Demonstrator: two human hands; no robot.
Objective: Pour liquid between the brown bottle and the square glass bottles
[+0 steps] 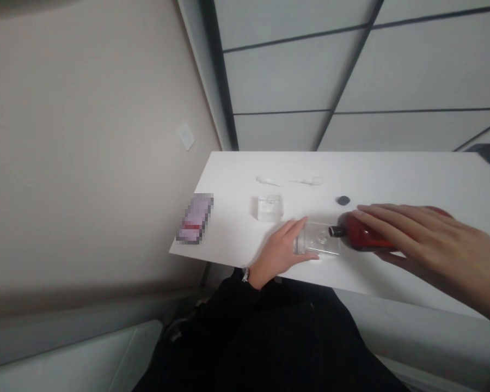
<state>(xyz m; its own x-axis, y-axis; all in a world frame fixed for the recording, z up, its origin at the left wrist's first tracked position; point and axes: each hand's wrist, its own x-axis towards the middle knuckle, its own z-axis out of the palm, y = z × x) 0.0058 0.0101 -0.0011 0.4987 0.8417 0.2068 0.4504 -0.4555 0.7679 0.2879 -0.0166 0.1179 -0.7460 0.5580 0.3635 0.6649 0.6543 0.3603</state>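
My right hand (412, 231) is wrapped round a dark red bottle (361, 233), tipped on its side with its uncapped black neck pointing left. The bottle's mouth is over a clear square container (322, 239) on the white table. Whether any liquid is flowing from it, I cannot tell. Around the left end of that container, my left hand (283, 247) has its thumb and fingers closed on the sides. A small black cap (343, 200) lies on the table just behind the bottle's neck.
Another clear square container (270, 208) stands behind my left hand. Two thin clear pieces (308, 181) lie near the back of the white table (228, 174). A blurred pinkish object (196, 218) rests at the left edge, by the wall.
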